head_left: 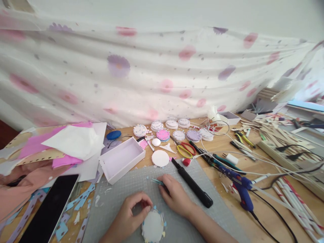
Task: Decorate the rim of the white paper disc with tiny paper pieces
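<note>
A white round disc [153, 225] with small blue and yellow paper bits around its rim lies on the grey cutting mat [118, 206], close to me. My left hand [134, 211] is closed, thumb and forefinger pinched at the disc's upper left edge. To the upper right of the disc, my right hand [174, 194] rests on the mat, closed around slim teal tweezers [157, 181] whose tips point left. A black utility knife [192, 184] lies just right of that hand. Beyond it sits a plain white disc [160, 158].
Several decorated discs [163, 135] stand along the back. An open white box [123, 160] is at left, near a phone [50, 209] and paper scraps [83, 195]. Scissors [186, 149], a blue glue gun [240, 189], white cables and a power strip [283, 168] spread over the right.
</note>
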Available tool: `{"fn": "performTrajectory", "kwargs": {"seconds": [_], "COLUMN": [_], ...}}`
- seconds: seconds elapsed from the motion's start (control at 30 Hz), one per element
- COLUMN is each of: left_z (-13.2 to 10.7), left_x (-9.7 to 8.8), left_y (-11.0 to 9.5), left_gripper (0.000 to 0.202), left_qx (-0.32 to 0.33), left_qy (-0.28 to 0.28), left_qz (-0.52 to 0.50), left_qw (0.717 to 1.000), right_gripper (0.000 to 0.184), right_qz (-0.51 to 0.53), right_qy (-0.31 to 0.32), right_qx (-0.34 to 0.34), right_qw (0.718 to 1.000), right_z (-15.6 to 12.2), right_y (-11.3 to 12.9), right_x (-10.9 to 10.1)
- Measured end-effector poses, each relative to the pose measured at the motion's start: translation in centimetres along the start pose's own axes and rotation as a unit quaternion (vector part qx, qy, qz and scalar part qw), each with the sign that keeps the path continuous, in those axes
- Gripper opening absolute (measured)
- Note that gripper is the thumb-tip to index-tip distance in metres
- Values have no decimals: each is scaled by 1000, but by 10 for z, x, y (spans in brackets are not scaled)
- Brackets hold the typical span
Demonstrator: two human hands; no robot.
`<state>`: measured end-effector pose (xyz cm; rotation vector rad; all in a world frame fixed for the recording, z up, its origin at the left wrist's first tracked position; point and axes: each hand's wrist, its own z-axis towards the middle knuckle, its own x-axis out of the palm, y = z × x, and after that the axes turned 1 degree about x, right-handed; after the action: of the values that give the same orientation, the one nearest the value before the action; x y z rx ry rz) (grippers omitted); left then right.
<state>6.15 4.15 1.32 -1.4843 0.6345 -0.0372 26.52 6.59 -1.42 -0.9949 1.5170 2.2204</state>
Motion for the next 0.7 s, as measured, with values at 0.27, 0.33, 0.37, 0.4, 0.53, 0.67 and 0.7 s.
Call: {"fn": "performTrajectory", "kwargs": {"seconds": [0.27, 0.33, 0.37, 0.4, 0.53, 0.67, 0.7], "left_z": [0, -1, -1, -1, -1, -1, -1], "left_x": [0, 0, 0, 0, 0, 0, 0], "left_y": [4, 5, 5, 5, 4, 5, 6], "left_gripper": [11, 11, 11, 11, 11, 11, 11], "left_qx": [5, 5, 4, 3, 7, 9, 6], "left_qy": [3, 4, 4, 4, 6, 8, 7], "left_qz": [2, 4, 4, 4, 9, 7, 7], "left_qw": [1000, 1000, 1000, 1000, 1000, 1000, 1000], "right_gripper": [16, 17, 17, 17, 16, 15, 16], "right_qz": [-1, -2, -3, -4, -7, -8, -7], "right_qy": [2, 5, 6, 6, 8, 9, 9], "right_qx": [0, 2, 3, 4, 3, 2, 4], "right_qw": [1000, 1000, 1000, 1000, 1000, 1000, 1000], "right_z": [1, 1, 1, 1, 0, 1, 1], "right_y": [-2, -3, -3, -3, -1, 1, 1], "right_x": [0, 0, 1, 1, 0, -2, -2]}}
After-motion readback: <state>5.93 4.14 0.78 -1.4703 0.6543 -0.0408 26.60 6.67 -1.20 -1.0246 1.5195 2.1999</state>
